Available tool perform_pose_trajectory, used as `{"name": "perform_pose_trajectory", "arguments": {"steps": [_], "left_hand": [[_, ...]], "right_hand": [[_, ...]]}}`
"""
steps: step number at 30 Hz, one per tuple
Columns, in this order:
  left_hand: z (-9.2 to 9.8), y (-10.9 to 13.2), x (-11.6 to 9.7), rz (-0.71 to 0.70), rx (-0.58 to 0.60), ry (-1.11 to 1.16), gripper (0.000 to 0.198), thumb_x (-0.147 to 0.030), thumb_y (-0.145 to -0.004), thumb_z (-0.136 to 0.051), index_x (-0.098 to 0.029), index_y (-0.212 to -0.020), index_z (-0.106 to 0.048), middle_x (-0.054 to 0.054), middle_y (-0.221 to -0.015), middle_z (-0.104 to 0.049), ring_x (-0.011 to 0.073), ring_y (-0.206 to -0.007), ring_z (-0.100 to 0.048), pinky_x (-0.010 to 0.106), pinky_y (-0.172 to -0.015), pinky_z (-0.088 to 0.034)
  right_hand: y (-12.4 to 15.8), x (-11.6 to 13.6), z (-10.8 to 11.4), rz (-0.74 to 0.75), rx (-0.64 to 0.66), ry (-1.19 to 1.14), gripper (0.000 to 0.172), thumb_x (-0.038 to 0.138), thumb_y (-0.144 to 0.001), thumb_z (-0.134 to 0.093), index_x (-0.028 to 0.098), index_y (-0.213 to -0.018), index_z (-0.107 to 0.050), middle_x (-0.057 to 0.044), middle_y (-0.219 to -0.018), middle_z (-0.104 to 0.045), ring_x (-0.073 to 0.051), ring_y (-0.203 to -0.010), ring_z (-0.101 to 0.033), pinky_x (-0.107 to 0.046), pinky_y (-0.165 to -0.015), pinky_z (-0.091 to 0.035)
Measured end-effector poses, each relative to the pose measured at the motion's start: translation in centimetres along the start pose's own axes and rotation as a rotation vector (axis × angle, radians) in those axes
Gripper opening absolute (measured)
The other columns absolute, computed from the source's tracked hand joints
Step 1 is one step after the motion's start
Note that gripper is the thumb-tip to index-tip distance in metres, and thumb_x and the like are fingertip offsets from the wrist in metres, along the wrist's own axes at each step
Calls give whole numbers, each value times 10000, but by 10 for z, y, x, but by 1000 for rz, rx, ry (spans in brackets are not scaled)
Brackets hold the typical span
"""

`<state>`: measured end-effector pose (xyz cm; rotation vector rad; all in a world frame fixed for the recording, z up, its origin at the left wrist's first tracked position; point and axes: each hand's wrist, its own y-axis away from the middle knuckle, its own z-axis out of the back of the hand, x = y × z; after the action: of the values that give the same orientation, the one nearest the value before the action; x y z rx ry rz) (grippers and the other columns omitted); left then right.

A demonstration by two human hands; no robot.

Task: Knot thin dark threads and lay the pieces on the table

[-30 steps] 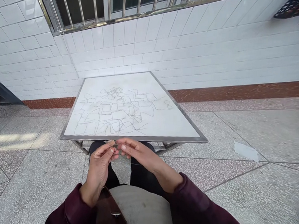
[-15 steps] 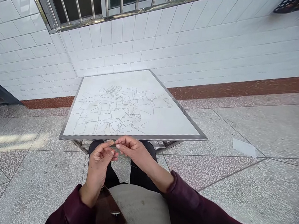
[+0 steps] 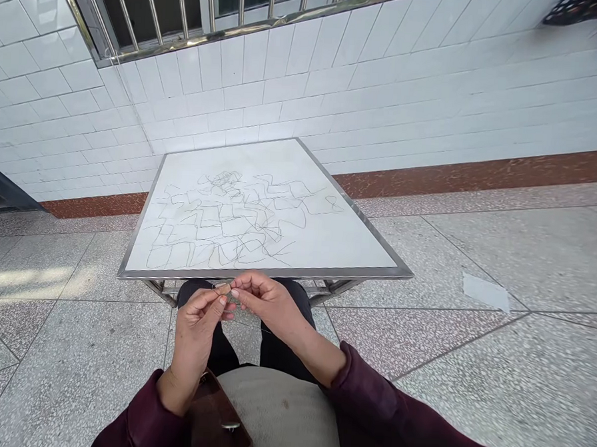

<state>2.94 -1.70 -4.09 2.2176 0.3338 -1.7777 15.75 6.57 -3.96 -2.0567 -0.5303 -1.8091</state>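
Observation:
My left hand (image 3: pixel 197 321) and my right hand (image 3: pixel 267 302) meet just off the near edge of the table, above my lap. Both are closed in a pinch, thumb against index finger, with the fingertips almost touching. Between them runs a thin strand, so fine that it barely shows. A tan band, like tape or a plaster, wraps the left index fingertip. On the white tabletop (image 3: pixel 337 242) lie many thin, dark, bent strands (image 3: pixel 223 219), loosely spread and crossing. They bunch into a tangle (image 3: pixel 223 179) toward the back; whether they are thread or wire I cannot tell.
The table has a grey metal rim (image 3: pixel 270 273) and stands against a white tiled wall (image 3: pixel 410 89). Above it is a barred window (image 3: pixel 189 11). A brown bag (image 3: pixel 218 419) rests on my lap. A pale sheet (image 3: pixel 486 292) lies on the speckled floor at right.
My left fingertips have shifted slightly, the thumb and index finger drawing closer to the right fingertips. The right hand and the strands on the table stay nearly the same.

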Motion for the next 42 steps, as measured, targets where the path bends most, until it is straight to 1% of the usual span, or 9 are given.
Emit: {"name": "perform_pose_trajectory", "arguments": {"steps": [6, 12, 15, 17, 20, 23, 27, 32, 42], "left_hand": [[3, -1, -2, 69, 3, 21, 270, -382, -790, -741, -181, -964, -788, 101, -1017, -753, 172, -755, -696, 312, -724, -568], [6, -5, -2, 165, 18, 75, 264, -362, -746, -779, -160, -915, -795, 96, -892, -764, 149, -711, -679, 230, -597, -530], [2, -5, -4, 187, 3, 107, 271, -355, -713, -803, -156, -898, -798, 90, -862, -759, 141, -699, -669, 232, -613, -539], [0, -5, -4, 184, -20, 122, 275, -349, -697, -813, -154, -890, -799, 89, -878, -759, 134, -693, -662, 244, -640, -549], [-2, -7, -1, 154, -79, 162, 284, -352, -683, -821, -160, -892, -797, 87, -937, -761, 133, -696, -662, 259, -659, -551], [-2, -11, 3, 116, -142, 228, 282, -337, -676, -825, -169, -900, -792, 70, -913, -761, 140, -729, -671, 258, -686, -538], [-2, -15, 10, 73, -184, 270, 267, -316, -689, -818, -164, -906, -785, 59, -887, -754, 138, -770, -666, 243, -717, -517], [-1, -17, 17, 102, -218, 292, 284, -325, -671, -829, -163, -900, -784, 74, -973, -746, 146, -799, -651, 243, -680, -517], [-1, -20, 17, 140, -241, 383, 318, -306, -609, -868, -143, -869, -784, 65, -872, -741, 124, -722, -651, 231, -664, -507]], "right_hand": [[1, -2, 0, 27, -2, -17, 233, 413, -757, -720, 202, -823, -647, 8, -749, -653, -106, -616, -552, -251, -574, -492], [0, -6, 0, 53, 21, -5, 181, 376, -790, -685, 205, -836, -648, 13, -755, -647, -112, -646, -571, -260, -609, -492], [-1, -9, 1, 77, 19, 49, 164, 363, -821, -652, 206, -867, -644, 5, -789, -652, -124, -684, -594, -270, -632, -505], [-1, -10, 3, 101, 11, 158, 160, 346, -848, -626, 215, -938, -639, -11, -853, -668, -145, -740, -624, -289, -663, -519], [3, -10, 4, 190, -7, 484, 210, 309, -865, -638, 232, -1056, -599, -33, -930, -682, -181, -804, -646, -323, -698, -521], [7, -11, 1, 364, 8, 833, 246, 317, -830, -719, 222, -1008, -578, -57, -907, -683, -230, -831, -644, -362, -723, -510], [7, -20, -7, 549, 20, 1085, 160, 285, -864, -695, 208, -921, -566, -64, -843, -677, -235, -778, -632, -349, -683, -486], [3, -28, -8, 672, -15, 1192, 17, 199, -942, -555, 183, -943, -562, -45, -793, -659, -193, -712, -616, -305, -631, -453], [4, -33, -5, 718, -12, 1160, 201, 195, -995, -438, 174, -1012, -638, -60, -830, -702, -196, -787, -629, -315, -702, -487]]}}
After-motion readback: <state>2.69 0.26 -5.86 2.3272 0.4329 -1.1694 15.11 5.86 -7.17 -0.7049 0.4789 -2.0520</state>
